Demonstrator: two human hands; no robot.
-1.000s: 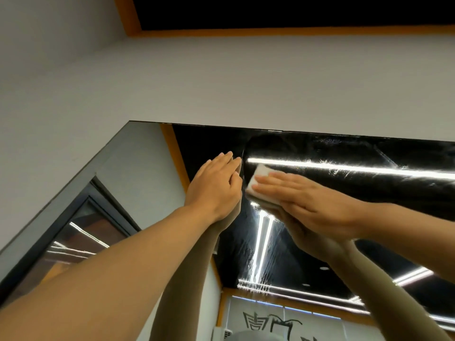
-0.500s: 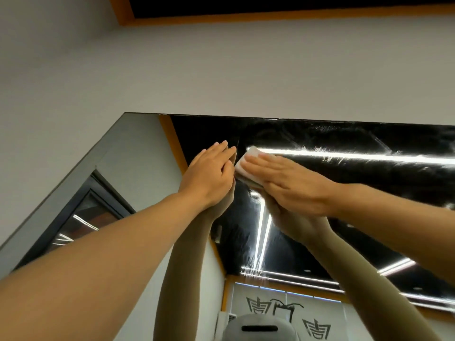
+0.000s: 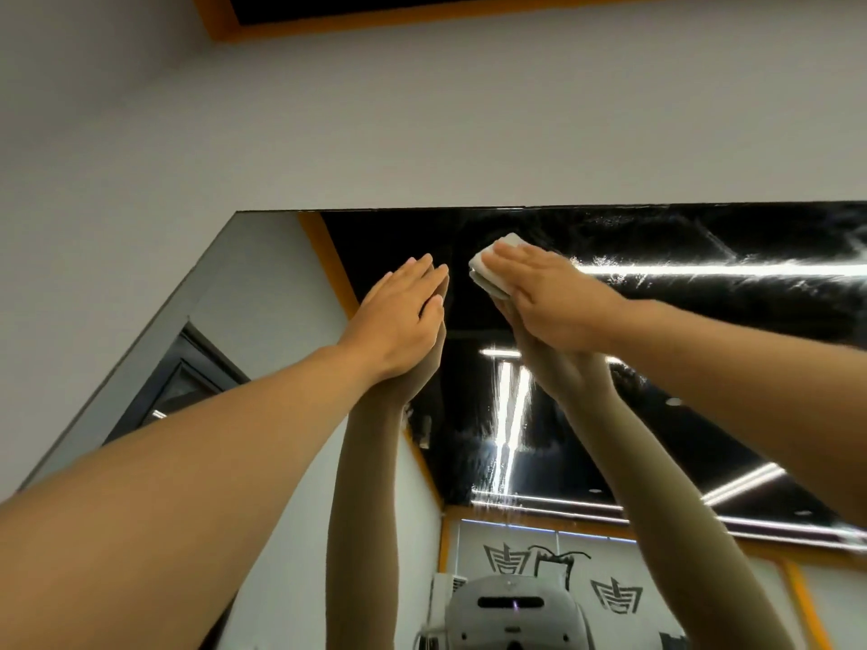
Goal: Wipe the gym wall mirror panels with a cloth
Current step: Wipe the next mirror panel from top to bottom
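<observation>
cloth (image 3: 488, 267) on mirror (image 3: 703, 321), right of left hand (image 3: 399, 316)

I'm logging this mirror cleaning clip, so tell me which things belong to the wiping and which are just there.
In the job: mirror, white cloth, right hand pressing the cloth flat, left hand flat on the glass.

Just there: grey wall, orange ceiling trim.

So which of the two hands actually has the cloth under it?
The right hand: its flat fingers press the folded white cloth against the mirror. The left hand lies flat on bare glass.
</observation>
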